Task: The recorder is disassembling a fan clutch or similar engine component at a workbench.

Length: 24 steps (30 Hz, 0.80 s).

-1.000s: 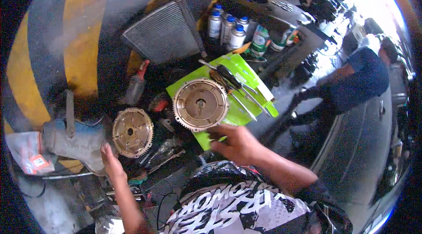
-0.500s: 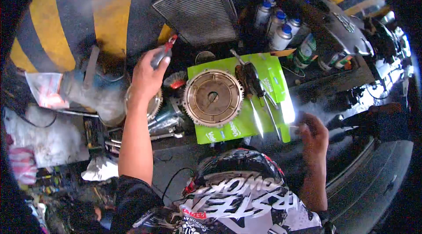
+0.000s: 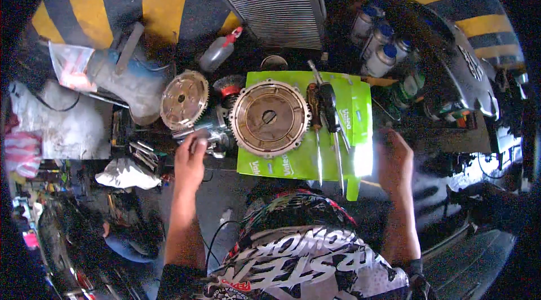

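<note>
Right, left hand (image 3: pixel 190 156) sits left of centre, fingers curled closed on a small grey metal part (image 3: pixel 198 133), just below the toothed gear wheel (image 3: pixel 183 98) and touching the cluttered metal pieces beside it. Right hand (image 3: pixel 394 159) is right of centre, palm down, fingers loosely spread, gripping nothing; it hovers just off the right edge of the green sheet (image 3: pixel 355 102).

Centre frame: large round clutch-type disc (image 3: pixel 270 118) lies flat on the green sheet, toothed rim, dark slotted hub in the middle. Just right of it, two screwdrivers (image 3: pixel 329 114) lie lengthwise on the sheet, tips toward the bottom of the frame, shafts nearly parallel.

Upper centre: ribbed rectangular filter panel (image 3: pixel 276 4) leaning against the yellow-black striped wall. Squeeze bottle with red nozzle (image 3: pixel 218 52) left of it. Upper right: a cluster of white bottles with blue caps (image 3: pixel 378 40), next to a dark moulded cover (image 3: pixel 468 74). Upper left: blue-grey power tool (image 3: pixel 127 77) on the counter (image 3: pixel 141 176), white rag (image 3: pixel 125 175) lower left of the gear wheel.
</note>
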Motion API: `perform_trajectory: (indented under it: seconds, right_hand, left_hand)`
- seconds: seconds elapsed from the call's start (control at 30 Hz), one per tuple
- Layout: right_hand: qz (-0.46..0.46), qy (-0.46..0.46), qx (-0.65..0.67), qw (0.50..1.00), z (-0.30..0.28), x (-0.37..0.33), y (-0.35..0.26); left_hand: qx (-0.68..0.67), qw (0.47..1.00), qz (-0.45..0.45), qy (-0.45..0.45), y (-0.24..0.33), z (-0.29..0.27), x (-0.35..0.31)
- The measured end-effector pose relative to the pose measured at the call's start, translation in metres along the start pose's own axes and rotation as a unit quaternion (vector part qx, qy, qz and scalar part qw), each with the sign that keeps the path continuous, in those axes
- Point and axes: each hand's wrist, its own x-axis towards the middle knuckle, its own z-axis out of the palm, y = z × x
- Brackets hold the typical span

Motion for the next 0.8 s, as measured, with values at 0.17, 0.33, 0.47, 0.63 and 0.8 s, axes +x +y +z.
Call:
perform_trajectory:
  seconds: [0.17,0.33,0.47,0.63,0.8]
  right_hand:
    - [-0.147,-0.090,-0.148,0.974,0.043,0.013,-0.003]
    - [-0.159,-0.109,-0.228,0.954,0.065,0.015,-0.013]
    - [-0.154,-0.103,-0.228,0.956,0.073,0.015,-0.021]
    - [-0.251,-0.067,-0.262,0.930,0.089,0.007,-0.027]
    - [-0.242,-0.039,-0.257,0.935,0.094,0.009,-0.016]
  left_hand:
    - [-0.223,0.967,-0.124,-0.022,-0.012,0.040,-0.022]
    - [-0.344,0.924,-0.161,-0.050,0.003,0.056,-0.025]
    - [-0.300,0.935,-0.182,-0.046,0.030,0.062,-0.025]
    - [-0.355,0.915,-0.191,-0.032,0.019,0.067,-0.024]
    - [-0.373,0.903,-0.202,-0.069,0.024,0.067,-0.032]
